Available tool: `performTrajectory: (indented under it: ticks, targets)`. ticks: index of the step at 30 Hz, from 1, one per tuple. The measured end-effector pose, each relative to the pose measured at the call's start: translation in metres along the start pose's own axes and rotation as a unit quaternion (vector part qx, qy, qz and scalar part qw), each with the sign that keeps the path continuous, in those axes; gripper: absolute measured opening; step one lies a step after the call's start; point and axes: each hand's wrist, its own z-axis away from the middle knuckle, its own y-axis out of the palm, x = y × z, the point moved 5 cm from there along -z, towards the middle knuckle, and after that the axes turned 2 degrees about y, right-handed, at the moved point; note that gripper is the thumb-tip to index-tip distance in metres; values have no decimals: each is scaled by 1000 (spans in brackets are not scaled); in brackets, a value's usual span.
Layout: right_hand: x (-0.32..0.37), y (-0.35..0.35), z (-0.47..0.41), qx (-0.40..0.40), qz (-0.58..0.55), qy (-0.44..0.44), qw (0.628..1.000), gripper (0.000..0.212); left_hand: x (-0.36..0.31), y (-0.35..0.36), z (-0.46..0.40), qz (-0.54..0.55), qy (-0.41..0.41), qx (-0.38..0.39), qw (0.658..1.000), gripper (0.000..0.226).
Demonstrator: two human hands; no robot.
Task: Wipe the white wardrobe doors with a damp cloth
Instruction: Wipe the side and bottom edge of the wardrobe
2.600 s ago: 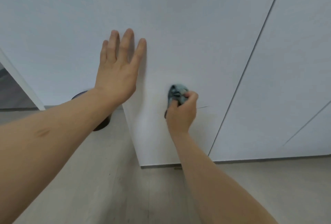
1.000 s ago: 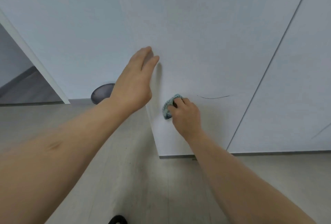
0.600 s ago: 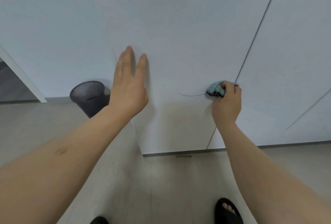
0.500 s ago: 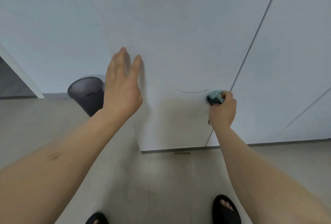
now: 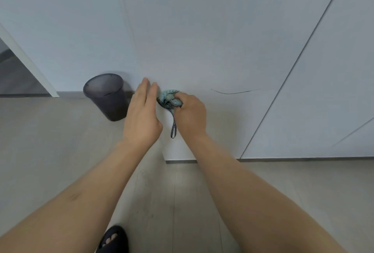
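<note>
In the head view, the right hand [image 5: 191, 116] is clenched around a bunched blue cloth [image 5: 169, 99] and presses it on the lower part of the open wardrobe door [image 5: 202, 40], close to its free left edge. A dark loop hangs down from the cloth. The left hand [image 5: 142, 115] is released, its fingers straight, and lies at that same door edge just beside the cloth. A thin dark line [image 5: 232, 92] is on the door, to the right of the cloth. I judge that the wiping is in progress at the bottom of this door; the next door [image 5: 334, 70] on the right probably remains. A dark bin [image 5: 107, 97] stands on the floor [image 5: 50, 141] by the door; what is inside I cannot tell.
</note>
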Motion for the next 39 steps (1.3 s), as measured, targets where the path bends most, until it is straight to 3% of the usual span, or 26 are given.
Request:
performTrajectory:
  ticks: [3,8,12,15,18,25,32,36,39]
  targets:
    - [-15,-23,0,-34,57,18,998,47,-9,-3,-3,-15,-3,17,1000,85]
    - [-51,-113,-6,-220,49,12,974,47,-21,-5,-15,-4,-39,11,999,92]
    - [-95,-175,-12,-339,-6,112,934,50,-17,6,-7,-5,-49,17,999,95]
    - [-119,-188,-10,-363,-34,195,911,54,-9,11,-1,-11,-45,27,999,93]
    - [-113,-172,-7,-351,-13,205,914,51,-2,11,0,-45,-11,39,998,88]
    - [-79,-94,1,-277,-7,107,955,47,9,16,8,-60,29,67,996,92]
    - [-30,-12,7,-106,70,-47,991,42,0,32,16,-65,42,93,993,94]
    - [-32,-4,23,-67,116,-121,984,50,-10,43,18,-76,53,102,990,97]
    - [-64,-34,20,-91,138,-108,980,58,-22,55,22,-81,51,120,988,103]
